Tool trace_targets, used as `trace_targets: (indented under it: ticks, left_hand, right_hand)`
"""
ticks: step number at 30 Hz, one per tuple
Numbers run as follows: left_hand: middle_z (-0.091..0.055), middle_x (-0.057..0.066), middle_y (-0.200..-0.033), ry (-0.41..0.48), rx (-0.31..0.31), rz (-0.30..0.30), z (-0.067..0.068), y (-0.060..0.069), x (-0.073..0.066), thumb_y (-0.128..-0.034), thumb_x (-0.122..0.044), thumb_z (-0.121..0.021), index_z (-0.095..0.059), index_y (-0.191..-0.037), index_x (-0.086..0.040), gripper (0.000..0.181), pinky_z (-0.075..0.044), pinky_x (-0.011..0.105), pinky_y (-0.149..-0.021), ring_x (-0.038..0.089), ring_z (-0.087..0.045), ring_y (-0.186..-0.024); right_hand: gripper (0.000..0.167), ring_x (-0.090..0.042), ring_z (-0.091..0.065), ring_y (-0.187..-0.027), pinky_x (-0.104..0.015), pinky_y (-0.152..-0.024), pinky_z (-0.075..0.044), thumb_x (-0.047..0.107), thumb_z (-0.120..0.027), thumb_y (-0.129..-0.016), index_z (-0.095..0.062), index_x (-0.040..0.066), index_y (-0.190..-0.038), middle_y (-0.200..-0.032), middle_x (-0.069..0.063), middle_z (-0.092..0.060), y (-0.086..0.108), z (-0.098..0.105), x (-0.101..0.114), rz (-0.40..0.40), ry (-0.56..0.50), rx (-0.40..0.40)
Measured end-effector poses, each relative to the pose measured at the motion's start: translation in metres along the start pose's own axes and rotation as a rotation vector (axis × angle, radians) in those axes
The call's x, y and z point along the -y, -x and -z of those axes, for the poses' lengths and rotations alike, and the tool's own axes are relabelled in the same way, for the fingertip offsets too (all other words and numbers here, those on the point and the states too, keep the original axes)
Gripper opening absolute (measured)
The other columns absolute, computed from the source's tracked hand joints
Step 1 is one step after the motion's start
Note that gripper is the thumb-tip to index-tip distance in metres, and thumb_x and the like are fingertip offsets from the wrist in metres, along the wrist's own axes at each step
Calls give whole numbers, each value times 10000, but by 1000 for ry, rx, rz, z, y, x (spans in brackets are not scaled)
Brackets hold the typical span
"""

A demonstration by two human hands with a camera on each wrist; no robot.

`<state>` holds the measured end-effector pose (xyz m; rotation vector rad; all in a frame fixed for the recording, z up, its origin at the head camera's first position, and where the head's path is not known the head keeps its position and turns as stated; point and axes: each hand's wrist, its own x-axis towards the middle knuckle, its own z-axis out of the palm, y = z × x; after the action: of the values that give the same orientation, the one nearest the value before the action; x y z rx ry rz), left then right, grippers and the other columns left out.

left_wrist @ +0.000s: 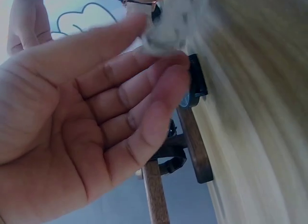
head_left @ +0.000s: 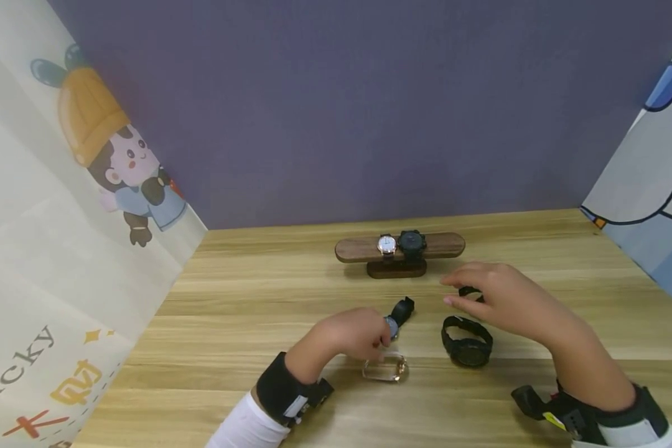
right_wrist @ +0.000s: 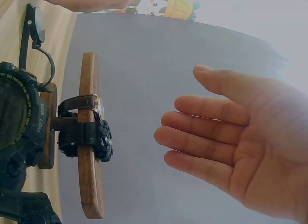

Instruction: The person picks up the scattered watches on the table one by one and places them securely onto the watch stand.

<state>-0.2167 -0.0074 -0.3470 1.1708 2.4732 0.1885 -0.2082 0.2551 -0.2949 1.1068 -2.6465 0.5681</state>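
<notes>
My left hand [head_left: 350,333] is low over the table, its thumb and forefinger at the pale translucent strap [left_wrist: 168,29] of a gold-cased wristwatch [head_left: 401,368]. It seems to pinch that strap, though the spot is blurred. Just beyond those fingers lies a dark-strapped wristwatch [head_left: 404,309], its face partly hidden by the hand. My right hand [head_left: 501,298] hovers with fingers extended and holds nothing, as the right wrist view [right_wrist: 231,137] shows. Below it a chunky black digital watch [head_left: 470,353] stands on its looped strap. Another black band [head_left: 469,290] is mostly covered by that hand.
A wooden watch stand [head_left: 347,250] is towards the back of the table. It carries a rose-gold watch [head_left: 387,244] with a white dial and a bulky black watch [head_left: 412,242] side by side. A dark panel [head_left: 369,112] rises behind the wood-grain table [head_left: 229,298].
</notes>
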Motion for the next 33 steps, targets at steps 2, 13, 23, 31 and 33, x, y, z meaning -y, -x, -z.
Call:
trace_targets:
  ticks: [2,13,23,31,33]
  left_hand:
    - [-198,-70,-567,-26,-15,-6,-1,-1,0,-856,-43,-702,-400,-600,-143,409,-168,180,-507,51,-176,-513]
    - [-198,-82,-576,-11,-195,-78,4,2,7,-763,67,-634,-337,-580,-171,423,-141,173,-511,47,-150,-525]
    - [-721,17,-804,45,-695,-122,13,5,14,-877,-3,-644,-775,-958,-61,165,-405,87,-559,16,-543,-588]
    - [-739,89,-924,261,-990,-160,14,4,4,-891,14,-653,-762,-1021,-18,172,-523,100,-652,114,-684,-719]
    - [-739,94,-945,308,-1017,-174,14,5,2,-889,11,-661,-761,-1027,-17,172,-537,121,-653,120,-690,-744]
  right_hand:
    - [251,-225,-674,-931,-422,-746,-572,211,-722,-895,-725,99,-1120,-1096,-50,-695,0,0,0,0,-3,9]
    - [257,-204,-674,-916,-406,-736,-570,255,-707,-907,-722,116,-1123,-1090,-22,-690,-1,-1,3,-10,-21,40]
    - [307,-267,-667,-965,-459,-768,-568,201,-755,-863,-706,88,-1144,-1106,-68,-683,-2,-4,6,40,-6,-30]
    - [594,-255,-628,-1061,-377,-811,-563,147,-877,-704,-637,33,-1236,-1194,-88,-645,-6,-18,18,200,-38,-180]
    - [616,-257,-606,-1098,-295,-881,-528,264,-849,-765,-607,21,-1277,-1231,-94,-623,-7,-22,21,261,-65,-230]
